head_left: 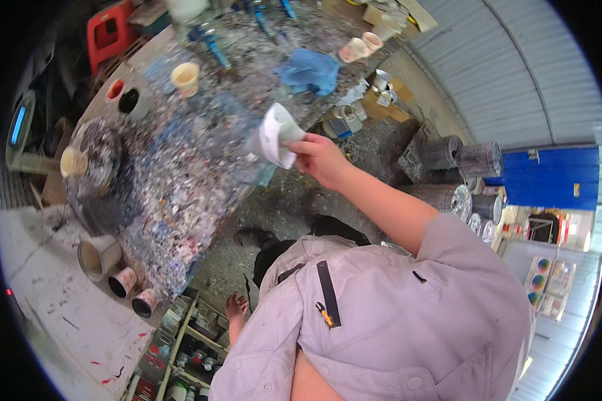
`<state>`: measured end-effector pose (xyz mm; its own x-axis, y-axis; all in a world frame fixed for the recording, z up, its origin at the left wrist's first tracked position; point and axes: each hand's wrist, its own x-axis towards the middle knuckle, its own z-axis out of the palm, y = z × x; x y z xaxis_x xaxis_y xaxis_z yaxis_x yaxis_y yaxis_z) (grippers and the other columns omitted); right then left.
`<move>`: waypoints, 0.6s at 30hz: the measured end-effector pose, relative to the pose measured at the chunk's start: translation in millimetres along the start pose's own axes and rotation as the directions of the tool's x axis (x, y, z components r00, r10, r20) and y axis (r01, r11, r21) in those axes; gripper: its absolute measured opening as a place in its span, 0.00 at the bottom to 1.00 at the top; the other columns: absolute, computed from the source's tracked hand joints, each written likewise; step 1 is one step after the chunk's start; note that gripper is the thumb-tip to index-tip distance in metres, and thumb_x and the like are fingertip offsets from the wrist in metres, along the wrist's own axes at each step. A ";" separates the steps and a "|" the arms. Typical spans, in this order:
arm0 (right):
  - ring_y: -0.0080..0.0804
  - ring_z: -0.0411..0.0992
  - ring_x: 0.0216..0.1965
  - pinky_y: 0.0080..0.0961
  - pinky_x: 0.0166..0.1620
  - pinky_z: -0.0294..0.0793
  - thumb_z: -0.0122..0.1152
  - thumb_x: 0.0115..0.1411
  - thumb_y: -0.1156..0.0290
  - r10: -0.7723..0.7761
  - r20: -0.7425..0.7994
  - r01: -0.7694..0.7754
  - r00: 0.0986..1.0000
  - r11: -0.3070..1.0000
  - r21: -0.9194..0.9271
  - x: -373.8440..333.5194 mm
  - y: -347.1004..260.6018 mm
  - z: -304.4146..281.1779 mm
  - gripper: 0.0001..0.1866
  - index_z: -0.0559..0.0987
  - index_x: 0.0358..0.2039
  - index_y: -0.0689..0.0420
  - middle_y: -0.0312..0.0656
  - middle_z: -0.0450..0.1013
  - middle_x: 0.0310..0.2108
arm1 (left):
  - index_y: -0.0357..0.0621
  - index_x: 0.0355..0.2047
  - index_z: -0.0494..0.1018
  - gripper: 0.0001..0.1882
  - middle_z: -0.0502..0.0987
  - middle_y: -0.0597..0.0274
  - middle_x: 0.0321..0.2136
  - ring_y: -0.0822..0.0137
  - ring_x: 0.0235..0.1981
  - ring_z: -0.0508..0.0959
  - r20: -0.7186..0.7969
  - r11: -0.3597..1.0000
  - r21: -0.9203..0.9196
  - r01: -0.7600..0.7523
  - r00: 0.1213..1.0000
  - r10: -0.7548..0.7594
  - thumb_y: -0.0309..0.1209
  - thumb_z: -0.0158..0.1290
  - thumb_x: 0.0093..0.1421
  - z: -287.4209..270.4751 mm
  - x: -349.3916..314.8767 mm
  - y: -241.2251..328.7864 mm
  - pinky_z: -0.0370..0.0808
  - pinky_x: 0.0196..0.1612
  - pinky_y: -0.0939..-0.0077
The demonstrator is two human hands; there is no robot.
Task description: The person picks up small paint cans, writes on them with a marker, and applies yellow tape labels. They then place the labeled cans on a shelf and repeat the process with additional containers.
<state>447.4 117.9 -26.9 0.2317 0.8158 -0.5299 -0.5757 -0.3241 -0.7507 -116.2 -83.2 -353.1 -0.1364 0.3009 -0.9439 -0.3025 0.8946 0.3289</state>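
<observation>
My right hand [314, 155] is closed on a white paper cone [272, 136], pinching it at its right side. The cone is held above the near right edge of a paint-spattered table [174, 194]. My left hand [236, 307] hangs low by my side, near a shelf of bottles [197, 354]. Its fingers are apart, with nothing seen in them. A crumpled blue cloth [308, 71] lies on the table beyond the cone. Farther left stands a cream paper cup [185, 79].
Cups of red paint [116, 89] and black paint [132, 103] stand at the far left. A scale's display [18, 125] is beyond them. Several cups, one a large beige cup [99, 257], line the left side. Paint-crusted metal drums [441, 154] stand on the floor to the right.
</observation>
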 end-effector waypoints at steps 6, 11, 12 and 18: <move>0.23 0.67 0.25 0.26 0.31 0.63 0.70 0.66 0.69 0.024 -0.256 0.032 0.966 0.976 0.213 -53.8 13.7 -187.7 0.08 0.79 0.40 0.55 0.33 0.73 0.30 | 0.47 0.70 0.68 0.23 0.77 0.57 0.32 0.68 0.20 0.63 0.005 0.926 0.364 -0.104 0.994 0.110 0.37 0.49 0.79 52.4 -1.8 -14.2 0.61 0.23 0.66; 0.22 0.68 0.26 0.26 0.32 0.67 0.73 0.65 0.68 0.107 -0.473 -0.002 0.875 0.976 0.217 -80.1 21.5 -335.3 0.09 0.78 0.38 0.53 0.35 0.79 0.33 | 0.44 0.71 0.68 0.25 0.81 0.53 0.41 0.61 0.31 0.77 0.071 0.895 0.443 -0.045 0.997 0.015 0.39 0.49 0.79 118.1 -27.5 -70.7 0.75 0.33 0.63; 0.21 0.68 0.26 0.25 0.31 0.66 0.73 0.65 0.68 0.105 -0.517 0.001 0.849 0.980 0.201 -84.0 18.8 -360.0 0.09 0.78 0.38 0.53 0.35 0.80 0.33 | 0.44 0.70 0.68 0.24 0.82 0.53 0.41 0.61 0.31 0.78 0.100 0.847 0.527 -0.075 0.995 0.026 0.39 0.49 0.79 136.7 -32.9 -80.1 0.75 0.32 0.63; 0.20 0.68 0.22 0.23 0.26 0.66 0.69 0.69 0.66 0.120 -0.636 0.101 0.763 0.948 0.301 -83.7 -22.1 -469.4 0.08 0.81 0.39 0.55 0.38 0.85 0.36 | 0.44 0.67 0.70 0.23 0.82 0.53 0.42 0.62 0.32 0.79 0.302 0.582 0.759 -0.291 0.950 0.082 0.40 0.50 0.78 270.7 -63.8 -92.6 0.75 0.32 0.65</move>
<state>808.9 -168.0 -151.2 0.6059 0.2789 -0.7451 -0.7584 -0.0804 -0.6468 175.8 -95.7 -331.8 0.1303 0.4585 -0.8791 0.5798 0.6840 0.4427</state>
